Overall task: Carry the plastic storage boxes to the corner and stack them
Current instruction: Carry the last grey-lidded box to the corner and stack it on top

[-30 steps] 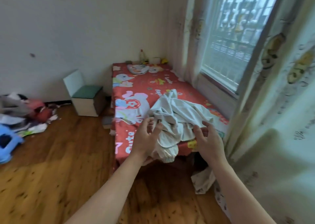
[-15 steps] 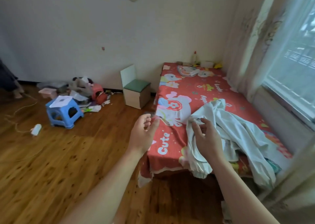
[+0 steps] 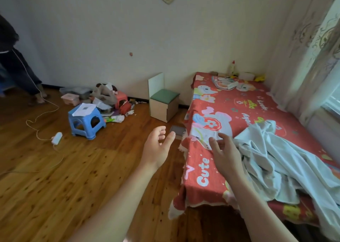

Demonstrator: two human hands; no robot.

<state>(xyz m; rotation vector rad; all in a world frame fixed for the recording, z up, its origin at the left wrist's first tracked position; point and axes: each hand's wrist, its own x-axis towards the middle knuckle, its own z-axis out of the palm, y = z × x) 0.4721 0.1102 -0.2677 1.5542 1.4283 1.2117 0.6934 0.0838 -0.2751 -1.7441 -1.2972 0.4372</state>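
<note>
hovering empty hands [image 3: 191, 149] beside bed [image 3: 239, 113] edge

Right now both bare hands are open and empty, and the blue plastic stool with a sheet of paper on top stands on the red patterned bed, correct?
Not quite. The head view shows the blue plastic stool on the wooden floor, left of the red patterned bed. The left hand and right hand are open and empty.

View swung left from the window: both hands, earlier at the white garment [image 3: 276, 159], are now clear of it, left hand [image 3: 156, 149] over floor, right hand [image 3: 226, 155] just left of it, fingers spread.
</note>
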